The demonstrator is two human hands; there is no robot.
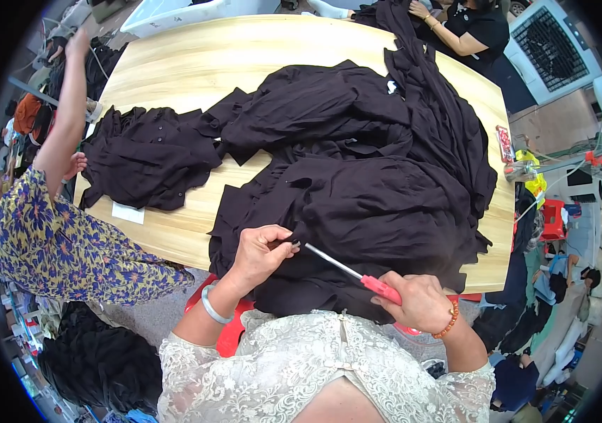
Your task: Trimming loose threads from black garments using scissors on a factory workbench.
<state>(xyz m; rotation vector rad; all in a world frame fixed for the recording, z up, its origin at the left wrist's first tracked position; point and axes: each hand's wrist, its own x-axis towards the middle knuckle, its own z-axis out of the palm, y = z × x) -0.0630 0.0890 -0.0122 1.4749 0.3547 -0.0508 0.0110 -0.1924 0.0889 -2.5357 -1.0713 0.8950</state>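
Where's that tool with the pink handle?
In the head view, the pink-handled tool is below and right of centre, held in the right hand, pointing toward the left hand over the dark cloth.

One left hand (258, 255), pale bangle (215, 304) at the wrist, pinches a fold of dark cloth (301, 231). One right hand (420, 302), orange beaded bracelet (449, 321), grips a red-handled tool (380, 287); its slim metal shaft points toward the left fingertips. One worktop (188, 60), pale wood, carries heaped dark garments (392, 197); a white slip (127, 213) lies toward the left.
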